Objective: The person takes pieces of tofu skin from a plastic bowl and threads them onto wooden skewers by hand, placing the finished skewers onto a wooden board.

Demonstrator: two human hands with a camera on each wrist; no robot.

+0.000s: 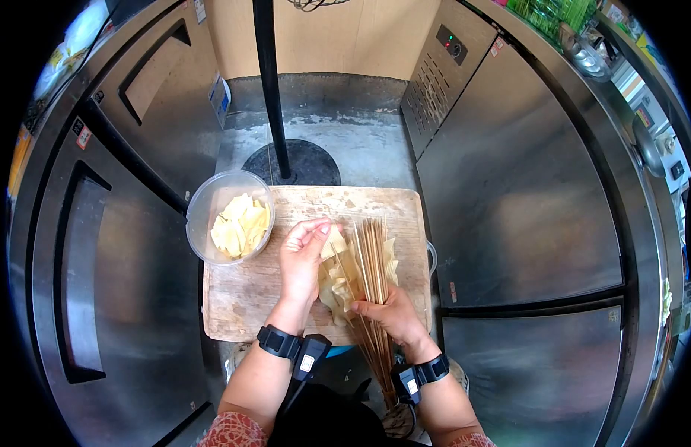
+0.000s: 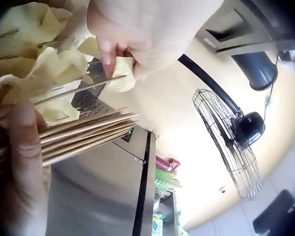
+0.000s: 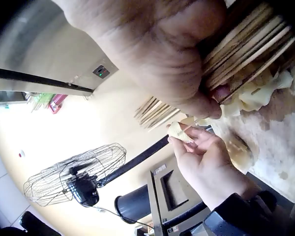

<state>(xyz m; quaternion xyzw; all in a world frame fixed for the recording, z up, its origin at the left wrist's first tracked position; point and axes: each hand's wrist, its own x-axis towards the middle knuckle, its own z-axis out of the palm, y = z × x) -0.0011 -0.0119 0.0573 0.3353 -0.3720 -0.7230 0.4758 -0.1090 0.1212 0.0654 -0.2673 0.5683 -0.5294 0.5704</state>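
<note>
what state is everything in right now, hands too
Left hand, pinching a slice
Slice, ridged, at the tip of a single skewer
Right hand, gripping a skewer bundle
Skewer bundle, held together, tips fanned slightly
Bowl, uncovered, partly filled with yellow pieces
Cutting board, stained
Steel cabinet doors, shut
Panel lights, lit
Fan, can't tell if running
</note>
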